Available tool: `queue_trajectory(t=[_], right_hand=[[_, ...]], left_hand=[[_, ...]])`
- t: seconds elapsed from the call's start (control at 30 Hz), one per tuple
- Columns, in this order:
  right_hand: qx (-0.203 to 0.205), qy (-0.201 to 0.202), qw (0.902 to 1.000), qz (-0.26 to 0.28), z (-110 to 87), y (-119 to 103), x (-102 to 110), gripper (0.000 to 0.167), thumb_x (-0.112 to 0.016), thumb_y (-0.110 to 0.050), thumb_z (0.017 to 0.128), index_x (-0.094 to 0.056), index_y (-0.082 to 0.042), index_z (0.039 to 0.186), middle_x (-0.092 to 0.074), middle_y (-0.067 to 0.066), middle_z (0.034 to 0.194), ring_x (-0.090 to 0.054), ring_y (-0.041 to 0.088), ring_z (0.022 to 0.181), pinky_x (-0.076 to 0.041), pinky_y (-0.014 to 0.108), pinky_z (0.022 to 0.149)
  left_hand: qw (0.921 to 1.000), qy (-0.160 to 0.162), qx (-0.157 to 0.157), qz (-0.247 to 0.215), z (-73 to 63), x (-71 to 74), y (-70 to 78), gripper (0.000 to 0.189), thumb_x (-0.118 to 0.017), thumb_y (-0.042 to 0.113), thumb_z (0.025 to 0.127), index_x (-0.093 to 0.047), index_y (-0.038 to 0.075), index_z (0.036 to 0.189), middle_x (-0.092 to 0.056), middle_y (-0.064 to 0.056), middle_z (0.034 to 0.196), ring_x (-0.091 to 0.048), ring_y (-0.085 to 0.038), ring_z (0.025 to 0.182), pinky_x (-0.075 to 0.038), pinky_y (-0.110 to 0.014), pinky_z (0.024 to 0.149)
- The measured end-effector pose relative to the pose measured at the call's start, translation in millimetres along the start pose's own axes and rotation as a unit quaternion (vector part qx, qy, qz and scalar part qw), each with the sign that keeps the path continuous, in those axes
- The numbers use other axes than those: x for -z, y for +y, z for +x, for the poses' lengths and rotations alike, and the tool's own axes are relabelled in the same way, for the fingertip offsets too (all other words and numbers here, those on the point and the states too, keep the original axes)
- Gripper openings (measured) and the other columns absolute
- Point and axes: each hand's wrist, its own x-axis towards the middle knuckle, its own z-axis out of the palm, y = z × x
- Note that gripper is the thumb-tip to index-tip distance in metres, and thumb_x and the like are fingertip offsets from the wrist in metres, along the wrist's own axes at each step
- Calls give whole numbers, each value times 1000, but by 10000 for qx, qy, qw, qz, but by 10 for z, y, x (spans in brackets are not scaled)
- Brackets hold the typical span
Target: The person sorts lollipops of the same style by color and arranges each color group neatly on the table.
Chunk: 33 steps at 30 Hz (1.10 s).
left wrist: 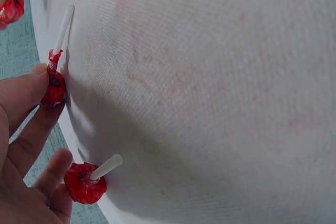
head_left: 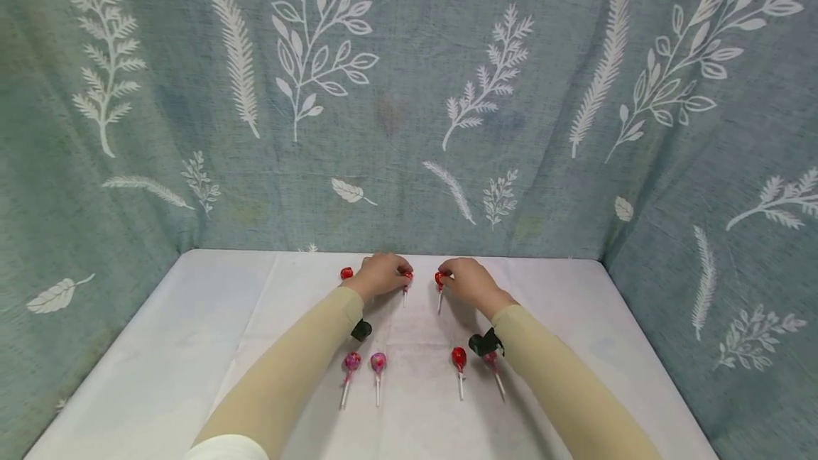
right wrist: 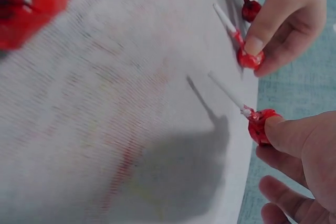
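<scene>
At the far edge of the table, my left hand (head_left: 382, 273) pinches a red-wrapped lollipop (left wrist: 53, 91) between thumb and finger, its white stick pointing toward me. Another red lollipop (left wrist: 84, 183) sits by the outer fingers of that hand. Just to the right, my right hand (head_left: 469, 281) pinches a second red lollipop (right wrist: 259, 127) by its candy head. Its stick casts a separate shadow, so it looks lifted off the cloth. Beyond the left hand, the right wrist view also shows a dark red lollipop (right wrist: 251, 10).
Nearer to me lie two pink lollipops (head_left: 352, 362) on the left. A red lollipop (head_left: 459, 358) and a pink one (head_left: 491, 358), partly covered by the right wrist camera, lie on the right. White cloth covers the table (head_left: 211, 304); a leaf-patterned curtain (head_left: 396, 126) surrounds it.
</scene>
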Motion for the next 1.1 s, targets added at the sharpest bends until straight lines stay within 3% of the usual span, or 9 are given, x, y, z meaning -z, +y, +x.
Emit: queue_trajectory(t=[0.3, 0.57, 1.1], right_hand=[[-117, -44, 9999, -14, 134, 42, -34, 22, -66, -16, 97, -73, -10, 116, -71, 5, 109, -65, 22, 104, -50, 40, 90], [-196, -194, 9996, -99, 202, 49, -84, 25, -65, -17, 97, -72, -8, 119, -70, 7, 114, -64, 24, 108, -50, 41, 92], [-175, -269, 9995, 15, 142, 45, -84, 31, -63, -19, 98, -68, -6, 125, -68, 9, 117, -62, 26, 113, -48, 42, 96]], left_hand=[[9999, 82, 84, 117, 5, 1, -1, 25, -72, 31, 93, -75, 23, 115, -71, 9, 110, -60, -23, 113, -36, -52, 96], [9998, 131, -60, 106, 4, -6, -19, 25, -72, 32, 92, -76, 23, 114, -71, 9, 110, -60, -25, 113, -39, -54, 94], [9999, 111, -42, 65, -14, 2, -2, 26, -72, 32, 92, -75, 21, 115, -71, 7, 110, -62, -22, 111, -39, -54, 95]])
